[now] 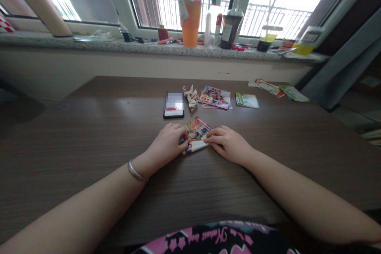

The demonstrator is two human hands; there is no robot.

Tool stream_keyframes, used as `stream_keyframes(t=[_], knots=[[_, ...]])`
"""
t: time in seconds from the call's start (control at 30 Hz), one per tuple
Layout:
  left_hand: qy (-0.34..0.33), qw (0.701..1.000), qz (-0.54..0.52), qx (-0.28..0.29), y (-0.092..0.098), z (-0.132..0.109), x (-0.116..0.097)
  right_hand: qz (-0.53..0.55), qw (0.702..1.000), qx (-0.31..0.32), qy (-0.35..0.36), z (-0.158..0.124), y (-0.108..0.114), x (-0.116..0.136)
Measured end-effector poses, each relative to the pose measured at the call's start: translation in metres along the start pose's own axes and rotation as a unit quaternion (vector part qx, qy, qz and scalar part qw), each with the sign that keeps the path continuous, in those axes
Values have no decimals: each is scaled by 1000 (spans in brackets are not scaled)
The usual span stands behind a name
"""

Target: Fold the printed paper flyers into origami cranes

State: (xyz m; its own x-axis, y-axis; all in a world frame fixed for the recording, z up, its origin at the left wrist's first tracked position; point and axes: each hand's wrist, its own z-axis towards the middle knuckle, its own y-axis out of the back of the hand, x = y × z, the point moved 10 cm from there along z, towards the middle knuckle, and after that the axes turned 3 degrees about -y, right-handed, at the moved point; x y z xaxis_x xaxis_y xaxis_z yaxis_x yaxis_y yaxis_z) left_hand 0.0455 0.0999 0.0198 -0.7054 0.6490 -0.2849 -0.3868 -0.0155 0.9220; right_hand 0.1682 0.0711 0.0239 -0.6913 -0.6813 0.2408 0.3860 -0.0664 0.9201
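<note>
A colourful printed paper sheet (pixel 199 127) lies on the dark wooden table between my hands, its near edge folded over to show a white strip. My left hand (pixel 172 139) is closed at the paper's left edge, thumb and fingers gripping it. At the right edge, my right hand (pixel 228 143) presses the folded strip with its fingertips. Just beyond the paper stand a phone (pixel 174 113) with a lit, partly blurred screen and a folded paper figure (pixel 192 97). A stack of printed flyers (pixel 216 97) lies to the right of the figure.
Farther right on the table (pixel 89 135) are a small green-and-white card stack (pixel 247 101) and several leaflets (pixel 269 87). Behind, the granite windowsill (pixel 149 47) holds a tall orange drink cup (pixel 190 24), a dark drink cup (pixel 230 29) and bottles. A grey curtain (pixel 342 63) hangs at right.
</note>
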Motion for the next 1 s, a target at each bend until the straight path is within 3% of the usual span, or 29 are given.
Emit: stream_keyframes(t=[0.4,0.6,0.8,1.0], knots=[[-11,999,-19,-24,2,0,4,-65,997,27,-15,1,-5,3],[-75,995,50,-45,11,-4,-20,-97,994,27,-49,1,-6,-5],[-74,994,81,26,0,-6,-30,-94,993,35,-60,2,-7,-9],[-54,993,93,40,-4,-8,-27,-91,993,29,-63,1,-5,-10]])
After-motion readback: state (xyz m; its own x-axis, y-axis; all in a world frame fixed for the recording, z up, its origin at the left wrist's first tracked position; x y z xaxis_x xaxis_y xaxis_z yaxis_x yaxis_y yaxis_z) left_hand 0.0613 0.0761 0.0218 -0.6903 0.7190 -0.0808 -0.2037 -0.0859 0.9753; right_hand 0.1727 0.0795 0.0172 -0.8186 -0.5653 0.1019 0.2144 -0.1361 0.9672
